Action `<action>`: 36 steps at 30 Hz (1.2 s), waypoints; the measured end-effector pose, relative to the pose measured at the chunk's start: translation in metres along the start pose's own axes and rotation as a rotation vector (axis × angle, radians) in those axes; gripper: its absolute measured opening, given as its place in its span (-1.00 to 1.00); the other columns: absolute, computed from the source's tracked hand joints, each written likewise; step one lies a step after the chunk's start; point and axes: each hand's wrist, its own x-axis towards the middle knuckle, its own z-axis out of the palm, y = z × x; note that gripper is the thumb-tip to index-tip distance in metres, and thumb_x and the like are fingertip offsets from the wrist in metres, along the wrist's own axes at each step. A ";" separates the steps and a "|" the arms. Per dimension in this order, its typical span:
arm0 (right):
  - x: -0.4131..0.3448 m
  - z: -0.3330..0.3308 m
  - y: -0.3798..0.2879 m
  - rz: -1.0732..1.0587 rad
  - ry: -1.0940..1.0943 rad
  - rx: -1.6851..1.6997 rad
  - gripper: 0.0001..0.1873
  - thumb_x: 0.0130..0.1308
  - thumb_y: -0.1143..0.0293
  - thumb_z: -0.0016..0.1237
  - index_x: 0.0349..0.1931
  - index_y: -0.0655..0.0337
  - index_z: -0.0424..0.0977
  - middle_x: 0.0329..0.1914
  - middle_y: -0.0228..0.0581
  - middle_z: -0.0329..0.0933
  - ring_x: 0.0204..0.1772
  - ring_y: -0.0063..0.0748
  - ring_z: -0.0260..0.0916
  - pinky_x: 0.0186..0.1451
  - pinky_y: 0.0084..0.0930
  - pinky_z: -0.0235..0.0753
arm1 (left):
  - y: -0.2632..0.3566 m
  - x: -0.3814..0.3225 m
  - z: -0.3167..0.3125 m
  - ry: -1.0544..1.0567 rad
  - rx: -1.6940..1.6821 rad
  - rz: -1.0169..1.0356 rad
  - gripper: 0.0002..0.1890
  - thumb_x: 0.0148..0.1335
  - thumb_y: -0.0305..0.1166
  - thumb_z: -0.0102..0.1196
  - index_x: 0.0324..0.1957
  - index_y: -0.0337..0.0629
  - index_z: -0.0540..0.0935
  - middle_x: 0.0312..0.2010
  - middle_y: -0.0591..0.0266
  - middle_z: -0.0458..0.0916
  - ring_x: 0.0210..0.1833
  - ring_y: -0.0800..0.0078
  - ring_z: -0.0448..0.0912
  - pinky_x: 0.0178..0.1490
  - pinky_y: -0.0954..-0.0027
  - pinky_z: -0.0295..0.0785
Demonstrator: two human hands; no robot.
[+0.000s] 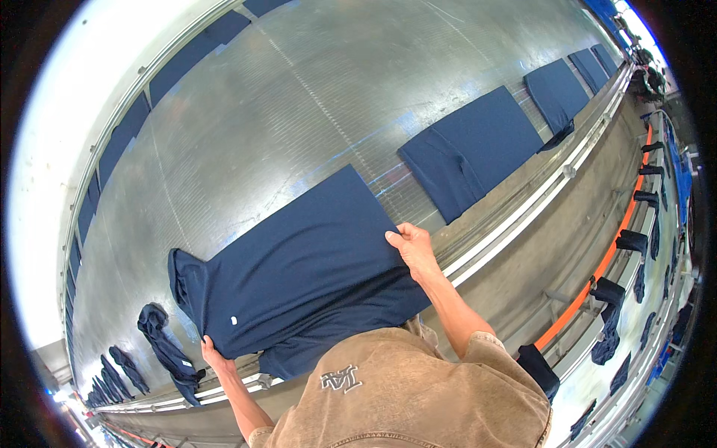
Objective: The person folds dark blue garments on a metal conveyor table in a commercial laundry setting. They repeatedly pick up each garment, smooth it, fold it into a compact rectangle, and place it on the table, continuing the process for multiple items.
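A navy fabric panel lies partly on a long metal table, and its near part drapes over the table's edge toward my body. My left hand grips its near left edge, close to a small white tag. At the right corner my right hand pinches the cloth between thumb and fingers. Wrinkles run across the near half, while the far part looks flat. The left end is bunched up. Right of it, a folded navy cloth piece lies on the table.
The metal table has white edge rails. More navy pieces lie farther right, others along the far edge. Crumpled navy cloths lie to the left. Behind me, dark cloths hang beside an orange strip.
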 end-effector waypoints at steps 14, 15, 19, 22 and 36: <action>-0.006 -0.017 0.004 -0.067 0.043 -0.143 -0.83 0.27 0.42 0.26 -0.28 0.36 0.59 -0.44 -0.33 0.65 -0.40 -0.64 0.46 -0.33 -0.54 0.44 | 0.003 -0.002 -0.026 -0.023 0.035 0.024 -0.63 0.52 -0.28 0.07 0.22 -0.29 0.50 0.12 -0.01 0.64 0.11 0.12 0.67 0.20 0.03 0.63; -0.006 -0.018 0.004 -0.069 0.041 -0.149 -0.82 0.26 0.42 0.26 -0.28 0.35 0.59 -0.45 -0.33 0.65 -0.40 -0.64 0.45 -0.33 -0.54 0.44 | 0.003 -0.003 -0.028 -0.031 0.038 0.023 -0.64 0.52 -0.28 0.08 0.21 -0.29 0.51 0.12 -0.01 0.65 0.10 0.13 0.67 0.20 0.04 0.63; -0.006 -0.020 0.004 -0.072 0.052 -0.198 -0.81 0.24 0.40 0.29 -0.31 0.35 0.59 -0.48 -0.33 0.64 -0.43 -0.64 0.44 -0.35 -0.52 0.44 | 0.001 -0.003 -0.035 -0.029 0.040 0.017 -0.64 0.51 -0.27 0.10 0.20 -0.28 0.52 0.11 0.00 0.65 0.10 0.13 0.67 0.21 0.05 0.62; -0.006 -0.021 0.000 -0.073 0.068 -0.266 -0.81 0.24 0.40 0.29 -0.32 0.34 0.59 -0.50 -0.33 0.62 -0.45 -0.63 0.43 -0.37 -0.50 0.43 | 0.002 -0.004 -0.036 -0.009 0.066 0.027 -0.62 0.50 -0.26 0.11 0.22 -0.28 0.51 0.12 0.00 0.65 0.12 0.12 0.67 0.22 0.04 0.62; -0.009 -0.028 -0.008 -0.059 0.077 -0.345 -0.79 0.21 0.39 0.31 -0.37 0.34 0.58 -0.52 -0.30 0.61 -0.45 -0.56 0.47 -0.34 -0.44 0.47 | -0.001 -0.015 -0.033 -0.013 0.042 -0.007 -0.61 0.48 -0.28 0.14 0.21 -0.28 0.52 0.13 0.02 0.65 0.11 0.16 0.67 0.21 0.05 0.64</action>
